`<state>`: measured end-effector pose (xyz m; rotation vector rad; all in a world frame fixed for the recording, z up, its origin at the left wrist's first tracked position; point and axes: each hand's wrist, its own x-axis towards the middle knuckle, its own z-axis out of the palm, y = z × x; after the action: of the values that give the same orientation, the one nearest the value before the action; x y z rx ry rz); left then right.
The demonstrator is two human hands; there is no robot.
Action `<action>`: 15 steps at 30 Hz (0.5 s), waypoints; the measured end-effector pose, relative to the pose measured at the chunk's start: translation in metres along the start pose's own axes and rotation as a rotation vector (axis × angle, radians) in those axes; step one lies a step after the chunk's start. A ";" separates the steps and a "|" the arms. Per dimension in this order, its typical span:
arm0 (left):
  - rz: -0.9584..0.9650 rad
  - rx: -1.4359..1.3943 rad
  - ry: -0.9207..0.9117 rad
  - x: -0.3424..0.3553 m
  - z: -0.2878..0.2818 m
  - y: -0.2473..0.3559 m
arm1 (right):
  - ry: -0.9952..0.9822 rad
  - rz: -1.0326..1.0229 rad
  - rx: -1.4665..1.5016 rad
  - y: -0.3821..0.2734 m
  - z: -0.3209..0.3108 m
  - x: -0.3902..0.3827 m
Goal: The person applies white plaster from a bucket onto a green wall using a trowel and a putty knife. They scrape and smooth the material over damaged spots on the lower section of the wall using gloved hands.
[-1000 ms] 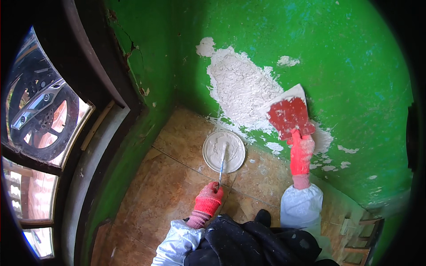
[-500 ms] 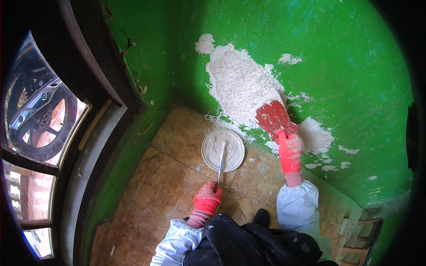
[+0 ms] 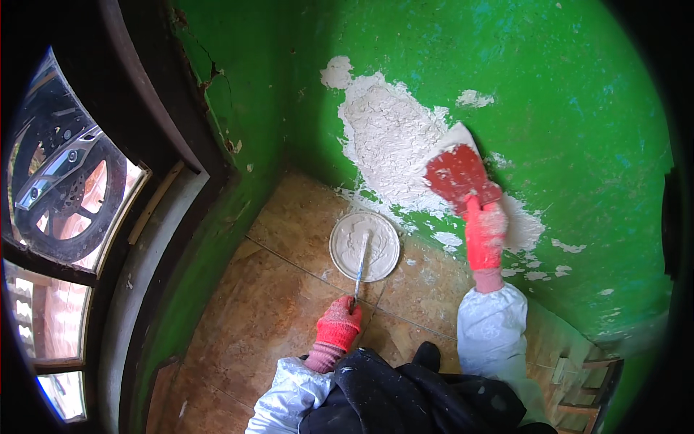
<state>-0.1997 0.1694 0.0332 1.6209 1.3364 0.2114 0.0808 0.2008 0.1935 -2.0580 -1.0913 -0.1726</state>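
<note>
My right hand [image 3: 486,235], in a red glove, is closed round a wide red putty knife [image 3: 457,176]. White filler coats the tip of its blade, which lies at the right edge of a rough white filler patch [image 3: 387,130] on the green wall [image 3: 571,152]. Lower left, my left hand [image 3: 337,323], gloved alike, grips the near end of a thin pale stick [image 3: 359,269]. The stick's far end rests in the white filler [image 3: 383,249] of a round white container [image 3: 332,249] by the wall's foot; how deep the container is, I cannot tell.
Brown floor tiles [image 3: 246,304] lie under the container, with white specks near the wall. Smaller filler smears [image 3: 524,228] dot the wall to the right. On the left stands a dark frame with glass panes [image 3: 54,311], a motorcycle wheel [image 3: 72,195] showing through. The left wall is cracked.
My right hand and the putty knife have moved slightly up and to the right along the wall, and the blade has turned a little. My left hand and the stick stay put.
</note>
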 end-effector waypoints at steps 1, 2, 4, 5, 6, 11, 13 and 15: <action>0.003 0.021 0.001 0.000 -0.002 -0.001 | 0.051 -0.056 -0.035 0.002 -0.002 0.002; 0.008 0.037 -0.002 0.000 -0.002 -0.002 | 0.106 -0.112 -0.076 -0.004 -0.006 0.005; 0.066 0.018 -0.023 -0.001 0.004 0.009 | 0.087 0.022 -0.040 -0.021 -0.043 0.003; 0.073 0.030 0.001 0.000 0.000 0.004 | 0.030 0.162 0.060 -0.026 -0.040 -0.002; 0.065 0.034 0.009 -0.001 -0.001 0.000 | -0.019 0.218 0.208 -0.030 -0.034 -0.008; 0.066 0.030 0.008 -0.001 -0.002 -0.004 | -0.047 -0.553 -0.533 -0.021 0.002 0.010; 0.081 0.017 0.015 -0.001 0.002 -0.003 | 0.070 -0.611 -0.846 -0.023 0.000 0.020; 0.089 0.001 0.027 -0.001 0.001 -0.002 | 0.012 -0.406 -0.560 -0.013 -0.016 0.030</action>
<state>-0.2010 0.1682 0.0314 1.6856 1.2864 0.2867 0.0928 0.2135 0.2251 -2.2721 -1.5776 -0.7663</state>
